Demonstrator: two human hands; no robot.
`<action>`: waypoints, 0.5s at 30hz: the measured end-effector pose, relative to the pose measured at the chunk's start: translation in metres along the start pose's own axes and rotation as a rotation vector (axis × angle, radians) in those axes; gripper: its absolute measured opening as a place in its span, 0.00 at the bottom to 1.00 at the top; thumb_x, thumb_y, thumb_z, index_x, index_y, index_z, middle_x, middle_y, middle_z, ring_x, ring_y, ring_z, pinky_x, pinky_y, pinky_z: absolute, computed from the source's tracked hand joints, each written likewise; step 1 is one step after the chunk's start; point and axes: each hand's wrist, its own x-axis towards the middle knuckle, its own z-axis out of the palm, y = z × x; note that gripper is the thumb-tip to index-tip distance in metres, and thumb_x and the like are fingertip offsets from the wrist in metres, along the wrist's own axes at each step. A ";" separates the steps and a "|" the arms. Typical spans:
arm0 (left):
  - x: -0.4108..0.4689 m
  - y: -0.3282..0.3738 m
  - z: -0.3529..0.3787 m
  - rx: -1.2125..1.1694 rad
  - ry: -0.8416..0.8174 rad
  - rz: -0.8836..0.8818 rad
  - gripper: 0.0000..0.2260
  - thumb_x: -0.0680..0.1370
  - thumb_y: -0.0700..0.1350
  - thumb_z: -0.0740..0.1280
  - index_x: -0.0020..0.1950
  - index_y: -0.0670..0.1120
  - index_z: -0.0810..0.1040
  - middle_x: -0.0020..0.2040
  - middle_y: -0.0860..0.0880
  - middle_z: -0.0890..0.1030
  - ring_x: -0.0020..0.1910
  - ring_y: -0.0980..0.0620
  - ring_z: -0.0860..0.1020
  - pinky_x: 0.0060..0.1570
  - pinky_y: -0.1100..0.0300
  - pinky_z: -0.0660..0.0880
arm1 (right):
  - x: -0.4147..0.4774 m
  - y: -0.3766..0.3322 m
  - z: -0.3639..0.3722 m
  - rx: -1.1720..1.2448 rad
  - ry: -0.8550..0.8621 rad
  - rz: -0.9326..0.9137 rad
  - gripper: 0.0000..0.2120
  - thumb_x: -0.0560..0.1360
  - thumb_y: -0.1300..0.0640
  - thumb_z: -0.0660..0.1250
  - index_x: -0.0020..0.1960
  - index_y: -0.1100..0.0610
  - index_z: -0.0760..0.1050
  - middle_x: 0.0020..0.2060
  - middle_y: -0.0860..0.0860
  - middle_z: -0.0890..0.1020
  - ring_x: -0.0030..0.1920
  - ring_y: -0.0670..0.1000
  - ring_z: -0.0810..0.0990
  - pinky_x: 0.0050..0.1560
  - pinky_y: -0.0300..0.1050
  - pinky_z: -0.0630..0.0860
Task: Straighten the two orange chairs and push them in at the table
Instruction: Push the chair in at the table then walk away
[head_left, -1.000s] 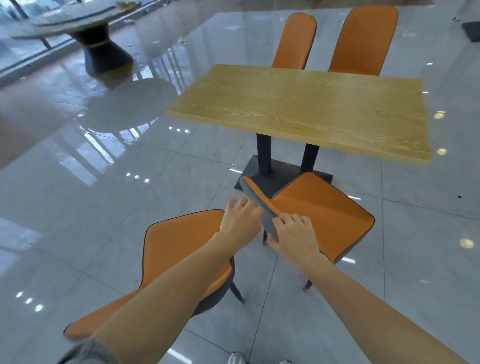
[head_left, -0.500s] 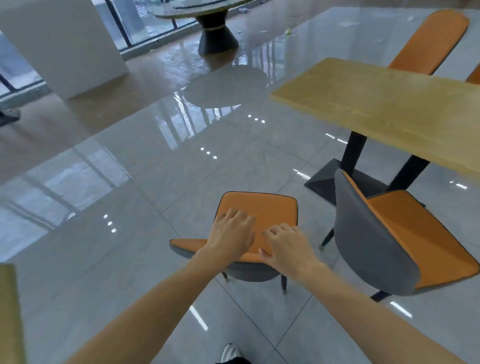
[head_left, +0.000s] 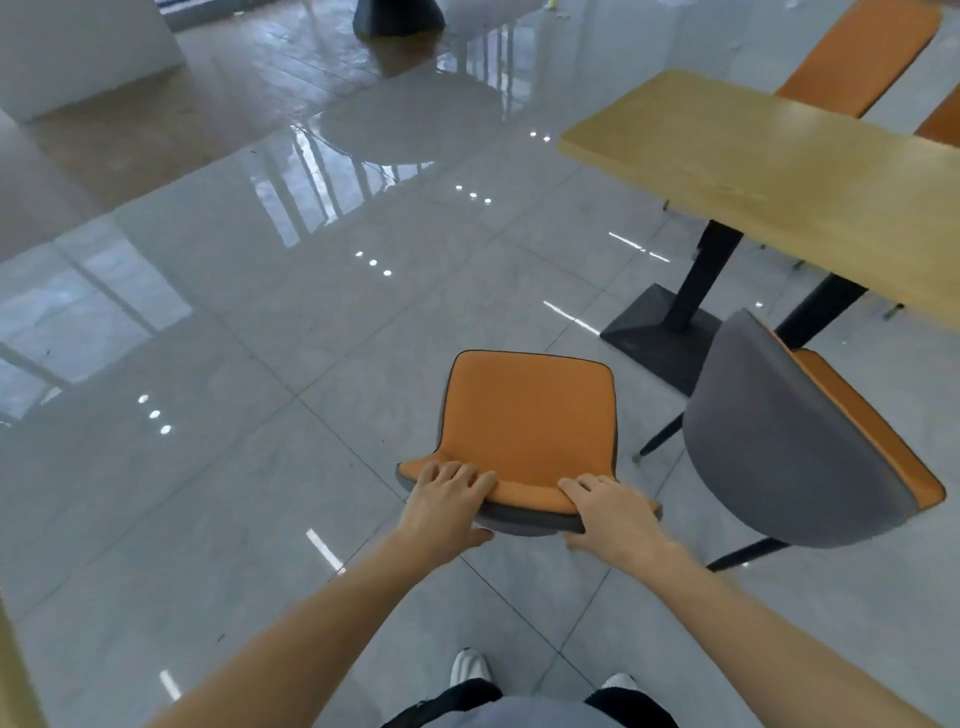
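An orange chair with a grey back shell stands on the tiled floor straight in front of me, left of the table and apart from it. My left hand grips the left end of its backrest top and my right hand grips the right end. A second orange chair stands to the right, its grey back towards me and its seat partly under the wooden table.
The table stands on a black post and base plate. Two more orange chairs stand on its far side. A dark round table base and a white wall block are at the far left. My shoes are below.
My hands left the right chair's backrest, and I turned left to the other chair. Both hands now hold its backrest, farther apart than half a second ago.
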 end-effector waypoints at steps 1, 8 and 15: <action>0.006 -0.003 0.002 -0.003 0.004 -0.003 0.22 0.66 0.56 0.74 0.56 0.49 0.75 0.53 0.49 0.81 0.53 0.47 0.79 0.53 0.51 0.74 | 0.001 0.001 0.002 0.007 0.043 0.005 0.28 0.70 0.47 0.70 0.66 0.55 0.69 0.57 0.52 0.79 0.55 0.55 0.77 0.51 0.49 0.77; 0.029 -0.018 0.004 0.005 0.107 0.140 0.14 0.55 0.38 0.75 0.31 0.49 0.72 0.25 0.54 0.75 0.23 0.52 0.73 0.20 0.64 0.63 | 0.008 0.008 0.024 0.061 0.437 -0.021 0.08 0.59 0.55 0.75 0.33 0.57 0.78 0.26 0.50 0.81 0.25 0.49 0.78 0.20 0.41 0.73; 0.066 -0.041 -0.002 0.002 0.146 0.152 0.14 0.56 0.38 0.76 0.30 0.49 0.73 0.25 0.54 0.75 0.23 0.53 0.73 0.21 0.65 0.63 | 0.041 0.017 0.014 0.066 0.497 0.015 0.14 0.52 0.60 0.78 0.28 0.56 0.73 0.20 0.48 0.75 0.19 0.48 0.71 0.20 0.35 0.61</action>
